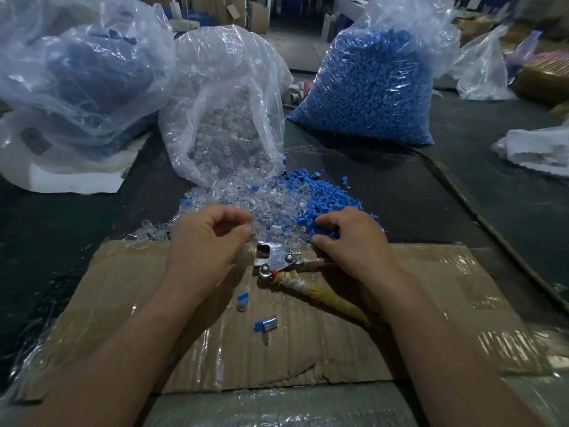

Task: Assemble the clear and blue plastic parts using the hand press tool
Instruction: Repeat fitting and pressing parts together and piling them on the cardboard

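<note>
While the left hand [212,241] pinches a blurred clear part [253,227], blue parts [327,201] hide the right hand's [354,241] grip.

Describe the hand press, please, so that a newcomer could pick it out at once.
Start at the taped cardboard in front of the person. Near its far edge, between the left hand and the right hand, lies the press: a shiny metal head on a handle wrapped in yellowish tape. It is the only metal thing among the loose plastic parts.
</note>
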`<state>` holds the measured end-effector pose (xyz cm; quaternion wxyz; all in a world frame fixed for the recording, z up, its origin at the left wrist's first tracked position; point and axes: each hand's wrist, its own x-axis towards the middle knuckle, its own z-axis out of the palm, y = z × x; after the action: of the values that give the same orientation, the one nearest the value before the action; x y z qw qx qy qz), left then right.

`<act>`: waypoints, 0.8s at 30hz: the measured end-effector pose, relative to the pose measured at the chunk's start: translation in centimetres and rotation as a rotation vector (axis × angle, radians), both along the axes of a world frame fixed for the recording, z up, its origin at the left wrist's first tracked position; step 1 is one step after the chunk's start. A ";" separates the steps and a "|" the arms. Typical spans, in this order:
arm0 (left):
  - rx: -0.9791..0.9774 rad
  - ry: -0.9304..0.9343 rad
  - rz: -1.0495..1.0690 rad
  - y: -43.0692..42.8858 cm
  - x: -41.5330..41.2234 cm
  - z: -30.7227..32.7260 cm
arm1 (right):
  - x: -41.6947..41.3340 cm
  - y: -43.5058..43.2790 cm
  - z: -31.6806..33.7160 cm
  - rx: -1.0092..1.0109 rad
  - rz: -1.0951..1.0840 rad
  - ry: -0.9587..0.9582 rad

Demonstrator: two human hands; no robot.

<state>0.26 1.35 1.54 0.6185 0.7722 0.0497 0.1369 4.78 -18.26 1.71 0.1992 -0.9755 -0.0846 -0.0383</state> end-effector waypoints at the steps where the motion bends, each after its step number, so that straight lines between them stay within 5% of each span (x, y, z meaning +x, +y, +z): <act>1: 0.002 0.002 -0.006 0.0 -0.1 0.1 | 0.0 0.1 0.0 -0.003 0.005 0.001; 4: -0.003 0.034 -0.009 -0.2 -0.2 0.3 | 0.0 0.1 -0.1 0.023 0.034 -0.011; 12: -0.384 0.173 -0.062 -0.5 -0.8 1.1 | 0.0 -0.4 -0.1 0.161 -0.010 -0.080; 18: -0.139 0.144 -0.121 -0.5 -1.0 1.6 | -0.1 -0.1 -0.3 0.046 0.049 -0.008; 24: -0.224 0.193 -0.109 -0.6 -0.8 1.4 | 0.3 0.5 -0.2 0.116 0.054 -0.092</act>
<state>-0.56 0.79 2.96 0.6996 0.7095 0.0818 0.0221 5.09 -17.78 1.53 0.2525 -0.9569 -0.1175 -0.0825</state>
